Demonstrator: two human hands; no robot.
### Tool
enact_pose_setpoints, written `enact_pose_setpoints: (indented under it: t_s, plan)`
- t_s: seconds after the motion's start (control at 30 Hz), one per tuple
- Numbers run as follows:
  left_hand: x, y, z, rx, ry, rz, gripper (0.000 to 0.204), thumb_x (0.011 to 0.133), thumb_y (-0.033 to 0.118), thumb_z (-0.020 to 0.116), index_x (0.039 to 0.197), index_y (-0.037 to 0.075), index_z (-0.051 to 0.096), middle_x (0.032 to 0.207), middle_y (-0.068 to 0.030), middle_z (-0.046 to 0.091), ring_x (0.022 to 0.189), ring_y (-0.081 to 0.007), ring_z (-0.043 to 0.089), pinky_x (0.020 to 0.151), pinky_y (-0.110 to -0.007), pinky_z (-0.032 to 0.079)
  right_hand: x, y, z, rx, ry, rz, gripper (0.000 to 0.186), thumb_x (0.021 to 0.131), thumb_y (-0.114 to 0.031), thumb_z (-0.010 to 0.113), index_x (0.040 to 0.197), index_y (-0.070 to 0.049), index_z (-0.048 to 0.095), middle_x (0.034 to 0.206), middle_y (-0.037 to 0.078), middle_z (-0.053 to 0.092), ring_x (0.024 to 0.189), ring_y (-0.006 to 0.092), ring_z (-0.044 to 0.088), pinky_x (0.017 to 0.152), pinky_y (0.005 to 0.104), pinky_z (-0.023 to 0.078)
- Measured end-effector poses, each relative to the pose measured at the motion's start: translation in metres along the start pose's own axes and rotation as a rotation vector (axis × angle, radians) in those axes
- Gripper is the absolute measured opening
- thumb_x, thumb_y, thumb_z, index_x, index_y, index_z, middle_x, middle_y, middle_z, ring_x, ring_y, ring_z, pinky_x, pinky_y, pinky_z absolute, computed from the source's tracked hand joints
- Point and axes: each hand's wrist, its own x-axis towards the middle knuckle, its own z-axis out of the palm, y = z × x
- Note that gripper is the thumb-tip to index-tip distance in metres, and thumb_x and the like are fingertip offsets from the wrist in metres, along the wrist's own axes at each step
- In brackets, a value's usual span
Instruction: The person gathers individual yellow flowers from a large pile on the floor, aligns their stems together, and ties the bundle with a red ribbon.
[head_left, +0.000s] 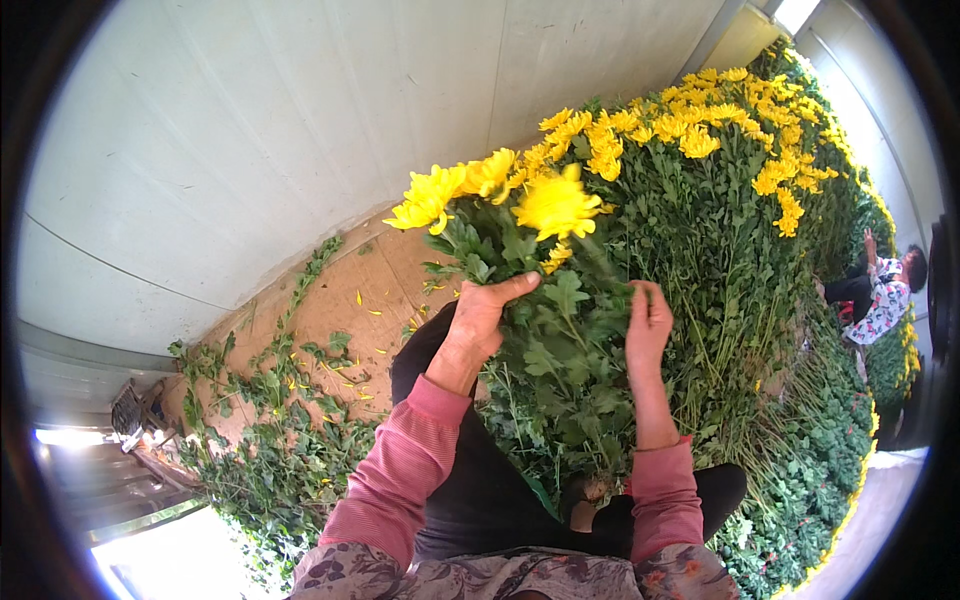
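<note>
Beside a chrysanthemum heap [710, 230], a leafy yellow chrysanthemum bunch [490, 240] is clasped in the left hand [482, 318], above the lap [485, 515]; the right hand [649, 325] pinches its fingertips together, on what I cannot tell. A hard tug could snap blooms [425, 198].

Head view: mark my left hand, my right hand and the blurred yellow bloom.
Left hand [479, 316]: head view, middle of hand.
Right hand [648, 332]: head view, middle of hand.
Blurred yellow bloom [558, 206]: head view, middle of petals.

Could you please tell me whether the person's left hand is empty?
No, the left hand holds a leafy bunch of yellow flowers, its blooms showing just above the hand.
</note>
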Motion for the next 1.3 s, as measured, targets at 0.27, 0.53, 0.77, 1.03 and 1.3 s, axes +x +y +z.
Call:
enact_pose_setpoints:
  t_s: [0.27, 0.53, 0.77, 1.03, 1.3]
  plan:
    - [0.009, -0.008, -0.005, 0.078, -0.214, 0.001, 0.036, 0.081, 0.0, 0.069, 0.116, 0.0, 0.061, 0.105, -0.0114, 0.068, 0.094, -0.0234, 0.066, 0.085, -0.038, 0.055, 0.034, 0.063, -0.056, -1.059, -0.073, 0.02, 0.072, 0.087, -0.044, 0.067, 0.137, 0.003, 0.044, 0.133, 0.022, 0.051, 0.123, 0.0307, 0.049, 0.102, 0.0417, 0.039]
    - [-0.007, -0.001, 0.01, 0.162, -0.417, -0.12, 0.05, 0.075, 0.0, 0.077, 0.121, 0.001, 0.059, 0.114, -0.0081, 0.065, 0.107, -0.0217, 0.061, 0.093, -0.036, 0.05, 0.026, -0.102, 0.021, 0.316, -0.706, -0.024, 0.035, 0.08, -0.018, 0.075, 0.108, 0.0, 0.064, 0.092, 0.0, 0.067, 0.08, 0.0061, 0.055, 0.073, 0.0258, 0.047]
    - [-0.032, 0.02, 0.039, 0.064, -0.445, -0.313, 0.049, 0.079, 0.0, 0.073, 0.125, 0.003, 0.058, 0.116, -0.0098, 0.065, 0.104, -0.0236, 0.063, 0.091, -0.041, 0.053, 0.021, -0.132, -0.018, 0.407, -0.553, -0.157, 0.026, 0.087, -0.012, 0.07, 0.108, 0.0, 0.064, 0.093, 0.0, 0.068, 0.083, 0.0064, 0.059, 0.076, 0.0247, 0.048]
    - [-0.073, 0.035, 0.106, 0.327, -0.553, -0.344, 0.036, 0.085, 0.013, 0.073, 0.117, 0.004, 0.062, 0.109, -0.0074, 0.068, 0.1, -0.02, 0.065, 0.085, -0.037, 0.054, 0.003, -0.181, -0.057, 0.408, -0.632, -0.254, 0.046, 0.084, -0.01, 0.072, 0.124, 0.002, 0.052, 0.11, 0.006, 0.064, 0.098, 0.0128, 0.06, 0.087, 0.0301, 0.05]
    - [-0.099, 0.029, 0.107, 0.359, -0.807, -0.145, 0.06, 0.079, 0.005, 0.075, 0.133, 0.004, 0.05, 0.117, -0.0054, 0.062, 0.105, -0.0186, 0.061, 0.092, -0.036, 0.05, 0.004, -0.204, -0.07, 0.539, -0.521, -0.31, 0.052, 0.079, -0.009, 0.076, 0.123, 0.004, 0.051, 0.11, 0.015, 0.066, 0.094, 0.0239, 0.067, 0.085, 0.0361, 0.055]
